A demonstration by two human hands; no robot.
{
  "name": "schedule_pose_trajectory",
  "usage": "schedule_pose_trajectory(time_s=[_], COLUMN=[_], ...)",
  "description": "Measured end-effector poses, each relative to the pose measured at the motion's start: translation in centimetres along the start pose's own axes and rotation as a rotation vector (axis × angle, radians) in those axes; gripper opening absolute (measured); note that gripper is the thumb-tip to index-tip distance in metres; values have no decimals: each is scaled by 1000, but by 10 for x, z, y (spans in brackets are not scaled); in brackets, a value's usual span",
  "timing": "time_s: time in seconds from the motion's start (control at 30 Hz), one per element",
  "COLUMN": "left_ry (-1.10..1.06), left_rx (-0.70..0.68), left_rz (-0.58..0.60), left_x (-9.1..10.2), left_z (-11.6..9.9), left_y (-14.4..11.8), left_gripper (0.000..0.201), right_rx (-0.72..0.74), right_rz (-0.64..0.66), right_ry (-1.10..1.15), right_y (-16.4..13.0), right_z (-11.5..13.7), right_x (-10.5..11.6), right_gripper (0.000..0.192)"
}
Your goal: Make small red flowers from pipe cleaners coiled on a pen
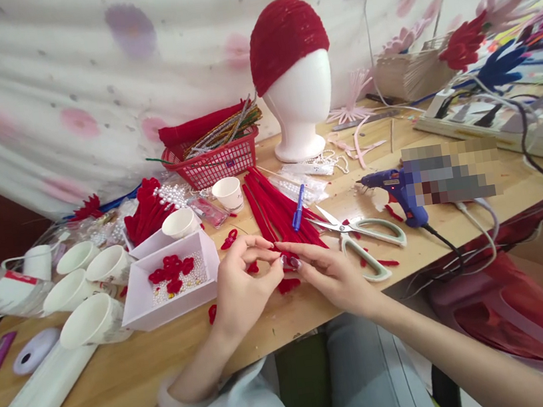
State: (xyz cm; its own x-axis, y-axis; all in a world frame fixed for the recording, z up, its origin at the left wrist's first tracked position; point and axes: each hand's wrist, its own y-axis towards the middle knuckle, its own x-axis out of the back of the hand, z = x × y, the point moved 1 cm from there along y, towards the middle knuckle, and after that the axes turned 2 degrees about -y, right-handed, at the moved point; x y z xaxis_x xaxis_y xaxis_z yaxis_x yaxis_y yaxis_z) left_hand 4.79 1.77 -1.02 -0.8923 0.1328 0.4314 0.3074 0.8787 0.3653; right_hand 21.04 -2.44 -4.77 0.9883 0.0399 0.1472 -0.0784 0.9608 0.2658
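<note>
Before me at the table's front edge, my left hand (242, 282) and my right hand (335, 279) meet with fingertips pinched together. Between them is a small piece of red chenille stem (287, 263), mostly covered by the fingers. Just behind lies a bundle of long red chenille stems (263, 198), with a blue pen (298, 208) on top. Open scissors (350, 227) with pale green handles lie right of my right hand. Left of my left hand, a white box (148, 312) holds red fuzzy flower shapes (172, 271) and pearl beads. Short red pieces (229, 239) are scattered around the hands.
A blue glue gun (396, 193) with a cord lies at right, near a power strip (504, 130). A foam head (301, 108) in a red wrap and a red basket (218, 167) stand at the back. Several paper cups (91, 323) crowd the left.
</note>
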Motion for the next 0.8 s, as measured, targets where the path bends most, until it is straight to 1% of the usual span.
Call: schedule_pose_trajectory(time_s=[0.03, 0.07, 0.13, 0.17, 0.23, 0.3, 0.33, 0.4, 0.47, 0.5, 0.57, 0.6, 0.63, 0.7, 0.77, 0.8], left_ry=[46, 120, 345, 478, 704, 849, 893, 958, 1017, 1045, 1071, 1060, 1030, 918, 761, 675], left_rx=[-89, -222, -576, -741, -1005, -1169, -1218, -1255, -1235, -1201, -1085, -998, -885, -604, -302, -181], left_rz=[48, 104, 273, 327, 332, 299, 289, 282, 282, 286, 329, 368, 414, 490, 509, 499], left_x=[2, 5, 9, 12, 16, 18, 18, 17, 14, 13, 9, 7, 5, 1, -1, -1], left_z=[0, -1, -6, -9, -14, -19, -20, -23, -25, -26, -30, -32, -35, -41, -45, -47], left_y=[3, 6, 12, 15, 21, 25, 27, 27, 27, 26, 26, 27, 28, 31, 35, 36], left_gripper=[17, 15, 19, 23, 22, 22, 22, 22, 21, 23, 25, 26, 25, 23, 23, 24], right_rx=[-1, 0, -5, -12, -33, -42, -37, -19, 3, 16, 49, 69, 90, 134, 163, 168], right_rz=[8, 11, -1, -9, -5, 20, 30, 21, -25, -51, -93, -106, -112, -117, -137, -152], right_ry=[-5, 3, 61, 107, 214, 292, 304, 274, 177, 106, -68, -155, -227, -309, -324, -312], right_y=[0, 0, 1, 2, 3, 4, 4, 3, 1, 1, -1, -2, -3, -4, -6, -7], right_z=[-1, -2, -4, -5, -7, -8, -8, -7, -6, -6, -6, -6, -6, -6, -4, -3], right_x=[1, 1, 2, 2, 1, 0, 0, -1, -1, -1, -1, -1, -1, -2, -2, -1], right_gripper=[41, 40, 39, 38, 38, 37, 36, 37, 40, 41, 44, 46, 47, 50, 50, 50])
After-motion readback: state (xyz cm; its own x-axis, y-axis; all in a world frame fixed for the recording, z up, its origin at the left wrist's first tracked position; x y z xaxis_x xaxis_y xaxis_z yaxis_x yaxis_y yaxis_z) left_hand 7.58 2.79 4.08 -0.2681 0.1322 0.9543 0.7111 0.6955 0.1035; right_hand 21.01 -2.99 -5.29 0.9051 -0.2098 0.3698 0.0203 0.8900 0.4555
